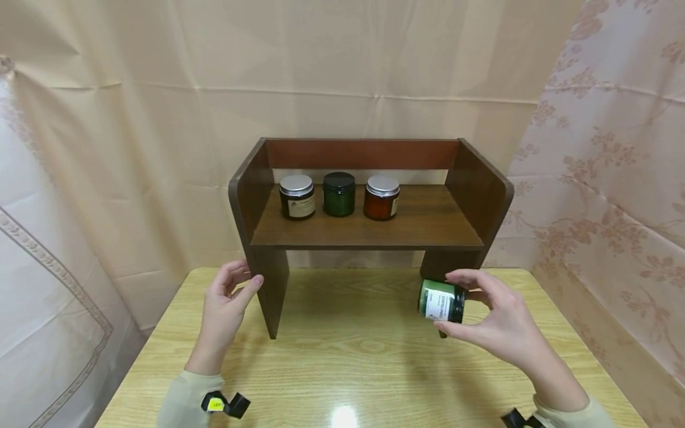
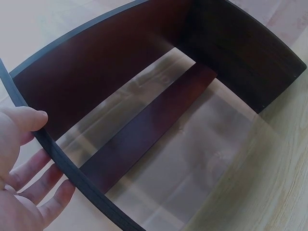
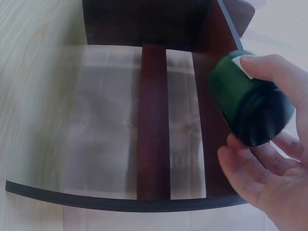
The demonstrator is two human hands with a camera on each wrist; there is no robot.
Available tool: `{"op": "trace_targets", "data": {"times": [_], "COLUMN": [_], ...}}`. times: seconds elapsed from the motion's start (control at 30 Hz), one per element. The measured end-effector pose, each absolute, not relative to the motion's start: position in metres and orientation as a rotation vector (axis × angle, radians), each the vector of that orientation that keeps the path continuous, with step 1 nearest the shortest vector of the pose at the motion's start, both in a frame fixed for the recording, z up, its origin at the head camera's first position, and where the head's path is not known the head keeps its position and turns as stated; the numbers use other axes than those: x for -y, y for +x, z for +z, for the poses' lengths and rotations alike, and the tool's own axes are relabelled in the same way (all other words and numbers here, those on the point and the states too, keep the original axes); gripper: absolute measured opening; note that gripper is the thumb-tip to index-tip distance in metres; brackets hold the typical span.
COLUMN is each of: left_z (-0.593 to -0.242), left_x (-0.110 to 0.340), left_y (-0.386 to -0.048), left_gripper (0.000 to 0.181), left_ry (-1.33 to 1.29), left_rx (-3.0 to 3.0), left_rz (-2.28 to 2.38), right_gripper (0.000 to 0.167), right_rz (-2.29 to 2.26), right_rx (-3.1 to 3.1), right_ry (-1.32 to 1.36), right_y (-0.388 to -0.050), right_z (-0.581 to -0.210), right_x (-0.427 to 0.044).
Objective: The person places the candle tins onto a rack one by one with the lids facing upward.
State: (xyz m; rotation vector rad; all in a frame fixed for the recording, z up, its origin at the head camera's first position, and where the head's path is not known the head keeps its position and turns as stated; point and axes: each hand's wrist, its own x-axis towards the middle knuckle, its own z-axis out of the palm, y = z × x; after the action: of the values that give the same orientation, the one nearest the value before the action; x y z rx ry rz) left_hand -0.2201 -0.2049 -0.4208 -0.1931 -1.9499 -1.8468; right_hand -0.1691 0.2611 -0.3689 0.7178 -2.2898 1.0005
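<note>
My right hand [image 1: 505, 321] grips a small green jar [image 1: 440, 303] with a black lid and a white label. The jar is tilted onto its side above the table, before the shelf's right leg. In the right wrist view the same jar [image 3: 236, 91] sits between thumb and fingers. My left hand [image 1: 227, 297] holds the left side panel [image 1: 273, 291] of a dark brown wooden shelf [image 1: 369, 238]. In the left wrist view its thumb lies over the panel's edge [image 2: 62, 159], the other fingers on the outer side.
On the shelf board stand a dark jar with a silver lid [image 1: 297, 199], a green jar with a black lid [image 1: 339, 195] and an amber jar with a silver lid [image 1: 382, 199]. The shelf stands on a light wood table [image 1: 342, 356]. Curtains [image 1: 348, 65] hang behind.
</note>
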Motion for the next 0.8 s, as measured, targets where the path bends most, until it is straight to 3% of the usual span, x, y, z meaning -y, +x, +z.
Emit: {"op": "trace_targets", "data": {"times": [0.8], "left_z": [-0.421], "left_x": [0.2047], "left_y": [-0.2208], "left_gripper": [0.033], "left_ry": [-0.196], "left_rx": [1.937], "left_rz": [-1.848], "right_gripper": [0.075], "right_rz": [1.065], "right_rx": [2.296], "right_ry": [0.723], "right_y": [-0.1681], "right_z": [-0.365], "right_x": [-0.2511]}}
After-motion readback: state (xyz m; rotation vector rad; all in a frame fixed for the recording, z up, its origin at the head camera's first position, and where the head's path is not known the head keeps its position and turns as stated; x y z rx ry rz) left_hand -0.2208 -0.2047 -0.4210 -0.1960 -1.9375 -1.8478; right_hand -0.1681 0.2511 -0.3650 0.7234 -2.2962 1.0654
